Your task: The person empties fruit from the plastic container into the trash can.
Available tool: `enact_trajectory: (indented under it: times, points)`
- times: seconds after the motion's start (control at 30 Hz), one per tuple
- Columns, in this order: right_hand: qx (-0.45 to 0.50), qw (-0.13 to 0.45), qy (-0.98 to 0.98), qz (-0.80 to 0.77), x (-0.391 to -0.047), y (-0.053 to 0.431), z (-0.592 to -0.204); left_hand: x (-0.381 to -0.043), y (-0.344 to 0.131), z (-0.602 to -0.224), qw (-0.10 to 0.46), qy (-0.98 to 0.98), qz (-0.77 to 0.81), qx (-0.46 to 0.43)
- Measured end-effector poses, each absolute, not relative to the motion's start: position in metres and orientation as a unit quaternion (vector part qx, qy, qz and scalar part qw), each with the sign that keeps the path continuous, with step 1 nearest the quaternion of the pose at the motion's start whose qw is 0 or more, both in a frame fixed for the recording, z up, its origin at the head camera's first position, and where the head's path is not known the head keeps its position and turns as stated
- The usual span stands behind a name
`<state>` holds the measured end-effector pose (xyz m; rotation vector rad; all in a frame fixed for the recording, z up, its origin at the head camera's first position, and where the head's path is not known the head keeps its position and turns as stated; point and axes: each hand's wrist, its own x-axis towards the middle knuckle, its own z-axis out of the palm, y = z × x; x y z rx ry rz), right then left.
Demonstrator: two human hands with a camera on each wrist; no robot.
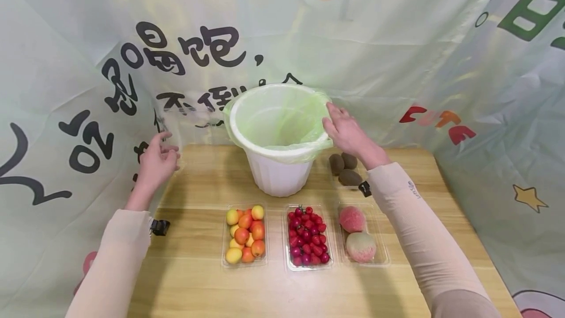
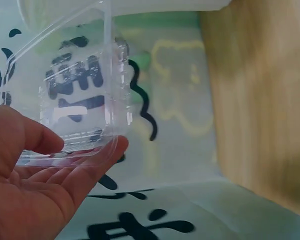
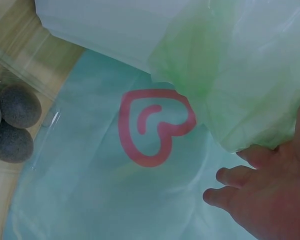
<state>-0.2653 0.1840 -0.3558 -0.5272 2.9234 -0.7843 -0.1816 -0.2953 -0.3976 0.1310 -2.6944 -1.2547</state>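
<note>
Four lots of fruit out? Status, near to far.

Yep. Front row on the tabletop (image 1: 198, 288): plums (image 1: 245, 235), red fruit (image 1: 307, 237), peaches (image 1: 361, 248), each lot in a clear tray (image 1: 381, 239). Kiwis (image 1: 348, 177) behind, by the bin (image 1: 280, 175). Liner (image 3: 235, 90) is in and draped over the rim, so I'd call that part done or nearly.

Fingers?

Left hand (image 1: 159, 161): narrow, thumb and fingers pinching the edge of a clear box (image 2: 75, 95), up in the air left of the bin. Looks empty, not set down, so that's left. Right hand (image 1: 350, 134): fingers touching the liner at the bin's right rim; can't tell if they pinch it.

Materials?

Plums smooth, red fruit small and glossy, peaches matte, kiwis brown ovals. Bin white, round, tapered, fluted wall. Liner thin, crinkly green film. Box stiff, ribbed, see-through. Backdrop (image 1: 375, 63) printed, creased sheet.
</note>
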Motion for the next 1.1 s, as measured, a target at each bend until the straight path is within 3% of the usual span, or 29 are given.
enact_trajectory:
  times: [0.53, 1.1]
  points:
    - [-0.173, 0.047, 0.951, -0.251, -0.265, 0.184, -0.352, -0.149, -0.316, -0.451, -0.037, -0.913, -0.402, 0.051]
    - [-0.173, 0.052, 0.952, -0.247, -0.266, 0.185, -0.353, -0.123, -0.345, -0.503, -0.104, -0.910, -0.398, 0.060]
